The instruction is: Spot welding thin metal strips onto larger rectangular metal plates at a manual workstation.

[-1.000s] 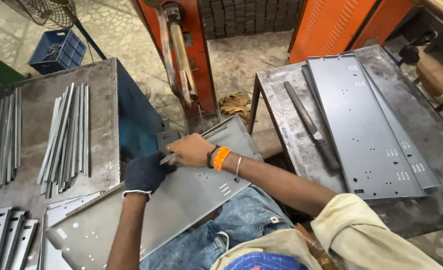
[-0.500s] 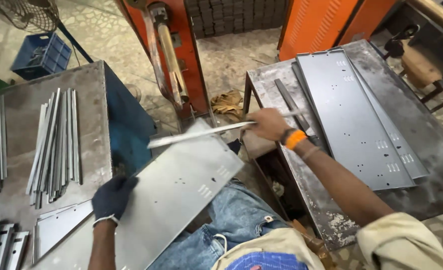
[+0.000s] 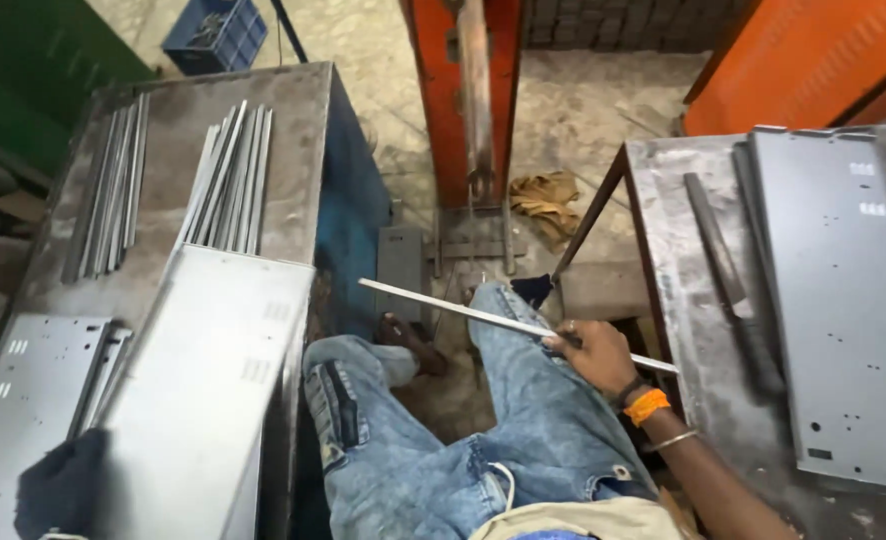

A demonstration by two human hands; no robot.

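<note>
My right hand [image 3: 595, 352], bare with an orange band at the wrist, grips a long thin metal strip [image 3: 463, 312] that reaches left over my jeans-clad knees. My left hand [image 3: 61, 490], in a dark glove, rests on the near corner of a large grey sheet-metal panel [image 3: 208, 380] lying on the left metal table [image 3: 283, 120]. The strip hangs level between the two tables, touching neither.
Bundles of thin metal strips [image 3: 225, 180] lie on the left table, with perforated panels [image 3: 23, 390] at its near left. The right table [image 3: 683, 330] holds a dark flat bar [image 3: 728, 285] and stacked grey panels [image 3: 843, 300]. An orange press column [image 3: 463, 90] stands ahead; a blue crate [image 3: 213, 35] sits far back.
The large panel has slid off my lap onto the left table under my left hand. My right hand has pulled the strip nearer and lower, over my knees, away from the right table.
</note>
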